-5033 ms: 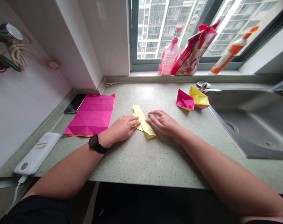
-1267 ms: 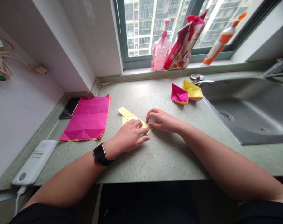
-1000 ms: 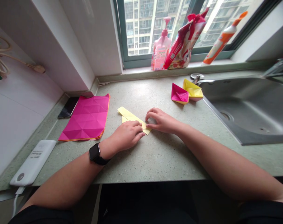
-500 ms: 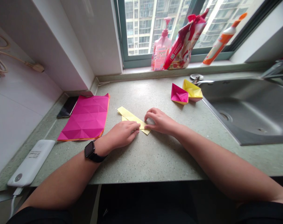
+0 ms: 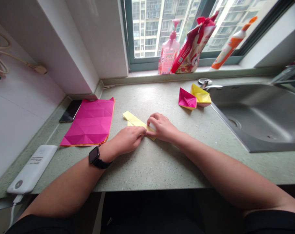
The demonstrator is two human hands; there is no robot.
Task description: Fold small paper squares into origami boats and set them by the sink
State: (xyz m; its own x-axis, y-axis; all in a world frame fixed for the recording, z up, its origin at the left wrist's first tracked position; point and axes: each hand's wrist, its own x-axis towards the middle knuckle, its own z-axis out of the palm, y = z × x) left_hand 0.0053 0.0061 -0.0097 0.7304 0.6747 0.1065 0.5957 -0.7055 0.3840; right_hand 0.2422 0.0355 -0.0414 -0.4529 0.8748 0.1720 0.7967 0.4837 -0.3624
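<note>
Head view: shows a folded yellow paper strip (image 5: pixel 132 117) lying flat mid-way along a speckled green countertop (image 5: pixel 152 165), slanting away to the left. Shows the left hand (image 5: pixel 127 140), fingers curled together, pressing the strip's near end down. Shows the right hand (image 5: pixel 162 127), fingertips bunched, pinching that same end from the other side. Places a creased pink sheet (image 5: pixel 91 123) to the left, a pink origami piece (image 5: pixel 187 100) and a yellow origami piece (image 5: pixel 201 96) beside a steel sink (image 5: pixel 264 120) to the right. Looks feather-light, thin, quick to crease, apt to slide on smooth stone; best held at edges and corners, pinned flat with fingertips.
</note>
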